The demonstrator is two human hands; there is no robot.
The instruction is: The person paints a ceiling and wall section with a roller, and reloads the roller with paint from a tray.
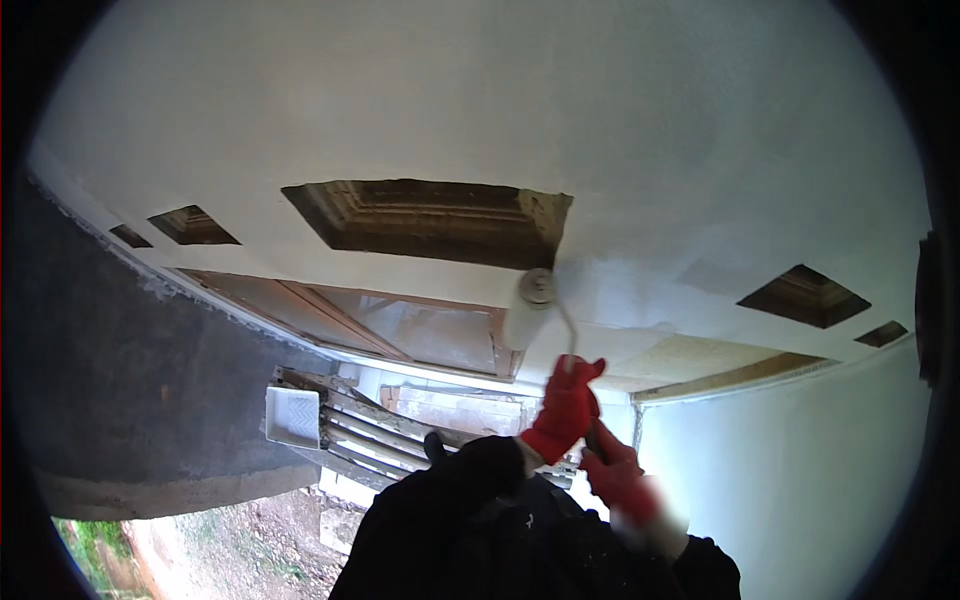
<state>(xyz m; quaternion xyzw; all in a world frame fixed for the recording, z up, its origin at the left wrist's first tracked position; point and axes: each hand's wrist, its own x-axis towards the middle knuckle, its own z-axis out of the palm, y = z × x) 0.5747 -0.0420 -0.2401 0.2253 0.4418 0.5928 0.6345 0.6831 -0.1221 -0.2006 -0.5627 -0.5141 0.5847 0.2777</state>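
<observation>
Both of my hands wear red gloves and grip a paint roller (530, 310) by its handle. My left hand (563, 415) is closed high on the handle, just below the bent wire frame. Lower down and to the right, my right hand (617, 477) wraps the handle's end. The pale roller sleeve lies on or very near the white painted surface (620, 240), beside the right corner of a large dark recess (430, 222). Whether the sleeve presses on the surface, I cannot tell. A faint greyish patch shows to the right of it.
Smaller recesses (805, 296) open at the right and left (193, 226). A brown-framed panel (400, 325) lies below the large recess. A white paint tray (293, 415) sits on wooden slats (375, 440) at lower left, near a dark grey wall (160, 370).
</observation>
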